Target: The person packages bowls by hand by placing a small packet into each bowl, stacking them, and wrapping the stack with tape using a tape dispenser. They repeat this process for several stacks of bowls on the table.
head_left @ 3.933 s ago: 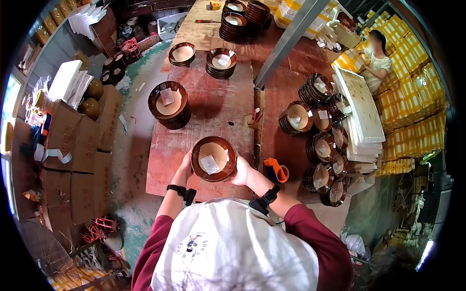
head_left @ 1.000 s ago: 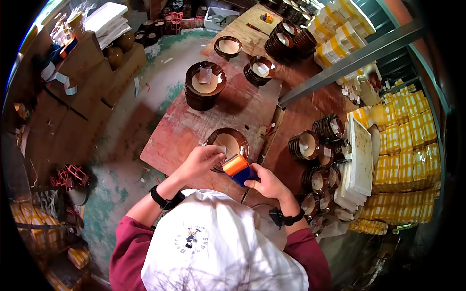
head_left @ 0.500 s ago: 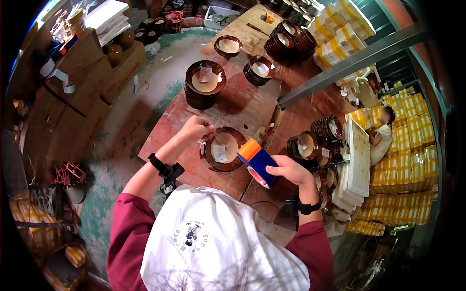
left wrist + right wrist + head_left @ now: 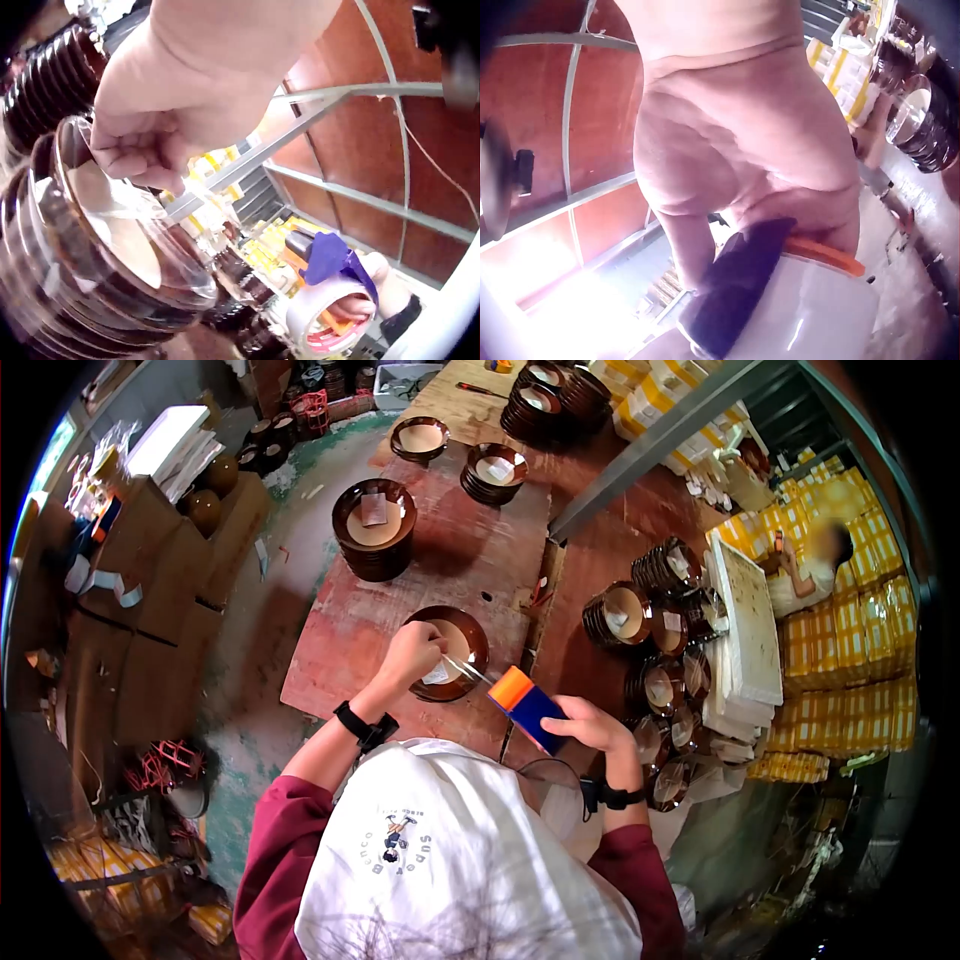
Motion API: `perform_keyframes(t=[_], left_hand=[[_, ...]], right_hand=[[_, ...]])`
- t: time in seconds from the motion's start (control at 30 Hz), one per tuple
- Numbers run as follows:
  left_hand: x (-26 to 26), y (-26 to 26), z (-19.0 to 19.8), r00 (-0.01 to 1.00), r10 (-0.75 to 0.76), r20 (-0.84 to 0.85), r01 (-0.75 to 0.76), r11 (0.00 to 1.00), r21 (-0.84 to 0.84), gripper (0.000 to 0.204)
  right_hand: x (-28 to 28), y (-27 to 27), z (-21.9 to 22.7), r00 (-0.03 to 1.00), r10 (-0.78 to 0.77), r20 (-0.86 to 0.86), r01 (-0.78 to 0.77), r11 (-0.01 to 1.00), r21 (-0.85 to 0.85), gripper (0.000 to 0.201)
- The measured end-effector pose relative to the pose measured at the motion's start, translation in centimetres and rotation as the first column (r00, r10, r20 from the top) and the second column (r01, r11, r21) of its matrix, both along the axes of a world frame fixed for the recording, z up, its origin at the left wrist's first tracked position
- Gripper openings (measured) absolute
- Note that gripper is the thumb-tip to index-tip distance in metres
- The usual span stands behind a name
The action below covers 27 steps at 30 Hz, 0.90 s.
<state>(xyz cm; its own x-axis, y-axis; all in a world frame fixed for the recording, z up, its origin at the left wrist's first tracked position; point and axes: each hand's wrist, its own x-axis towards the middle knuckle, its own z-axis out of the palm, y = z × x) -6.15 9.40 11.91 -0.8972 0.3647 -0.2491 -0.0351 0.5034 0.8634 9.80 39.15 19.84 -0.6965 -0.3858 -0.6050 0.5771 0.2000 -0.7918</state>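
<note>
A stack of brown-glazed bowls with pale insides (image 4: 472, 636) stands near the table's front edge, a white paper slip (image 4: 436, 674) in the top one. Over its opening, my left hand (image 4: 412, 652) pinches the end of a clear tape strip (image 4: 470, 671). That strip runs right to a blue and orange tape dispenser (image 4: 530, 712), which my right hand (image 4: 594, 724) grips. In the left wrist view the fingers of the left hand (image 4: 180, 97) are curled close to the bowl stack (image 4: 82, 247). The right wrist view shows the right hand (image 4: 742, 150) wrapped round the dispenser (image 4: 742, 300).
Three more bowl stacks stand beyond, the tallest (image 4: 374, 550) at the left. Several wrapped stacks (image 4: 618, 612) crowd the right side beside white foam slabs (image 4: 745, 622). A metal post (image 4: 640, 455) slants across the table. Another person (image 4: 808, 572) is at the far right.
Both hands held the bowl stack at first. The right hand then took the dispenser, and the left drew tape leftward from it. Now the left hand has moved over the bowl.
</note>
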Motion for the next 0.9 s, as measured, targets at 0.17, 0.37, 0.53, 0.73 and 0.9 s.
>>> perform_keyframes(t=[0.17,0.37,0.53,0.73,0.9], left_hand=[[0.6,-0.3,0.8,0.968,0.032,-0.248,-0.077,0.982,-0.173,0.023],[0.7,-0.7,-3.6,0.868,-0.092,-0.488,-0.067,0.952,-0.299,0.026],[2.0,0.2,-1.6,0.918,-0.077,-0.39,-0.114,0.888,-0.445,0.033],[2.2,0.7,-0.7,0.919,-0.056,-0.389,-0.159,0.852,-0.499,0.038],[2.7,1.2,-1.5,0.906,-0.024,-0.423,-0.219,0.829,-0.515,0.033]], right_hand=[[-0.8,0.1,-4.1,0.997,-0.026,-0.077,0.027,1.0,0.01,0.034],[-1.9,-0.5,-5.9,1.0,-0.006,0.014,0.006,0.999,0.049,0.034],[-1.0,-0.7,-7.9,0.998,-0.057,-0.016,0.057,0.998,-0.019,0.037],[-0.4,-1.4,-8.0,0.992,-0.124,-0.006,0.124,0.99,-0.074,0.039],[0.1,-1.2,-9.6,0.987,-0.158,-0.007,0.157,0.986,-0.06,0.042]])
